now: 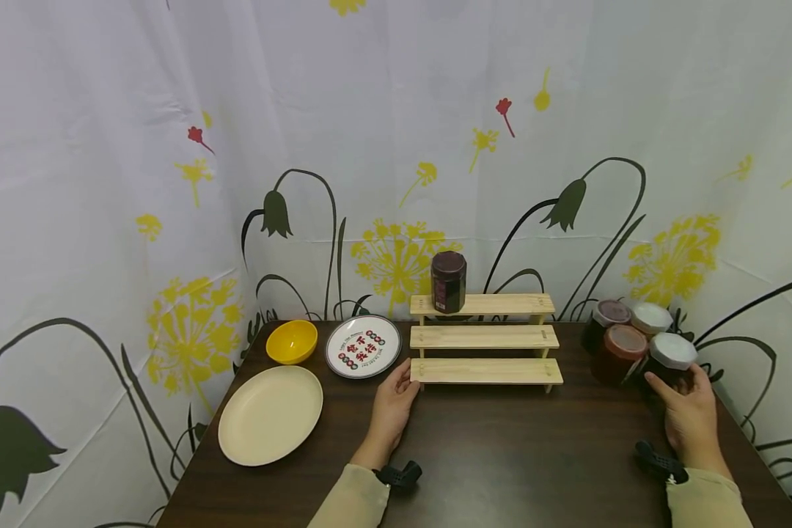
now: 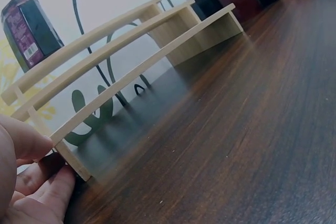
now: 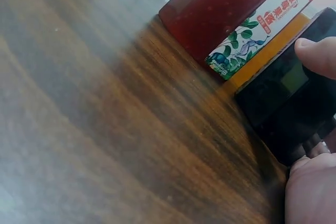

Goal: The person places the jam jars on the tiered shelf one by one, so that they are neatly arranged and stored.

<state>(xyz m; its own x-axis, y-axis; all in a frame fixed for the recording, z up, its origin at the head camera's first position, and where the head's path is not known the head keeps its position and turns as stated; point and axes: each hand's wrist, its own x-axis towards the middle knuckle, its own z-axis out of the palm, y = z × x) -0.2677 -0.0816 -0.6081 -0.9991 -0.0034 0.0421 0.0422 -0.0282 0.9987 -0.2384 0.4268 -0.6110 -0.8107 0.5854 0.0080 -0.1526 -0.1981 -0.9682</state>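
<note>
Clasping the white-lidded dark jar point(image 1: 668, 357), that right hand point(image 1: 693, 414) should rise straight, I'd say, clear of the red jar point(image 1: 617, 361) just left of its grip; the left hand point(image 1: 393, 402), pinching the wooden rack point(image 1: 486, 371), should brace gently.

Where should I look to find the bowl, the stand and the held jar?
Bowl point(image 1: 292, 342): head view, on its yellow inside.
Stand point(image 1: 485, 336): head view, on its middle step.
Held jar point(image 3: 275, 100): right wrist view, on its dark side.
</note>
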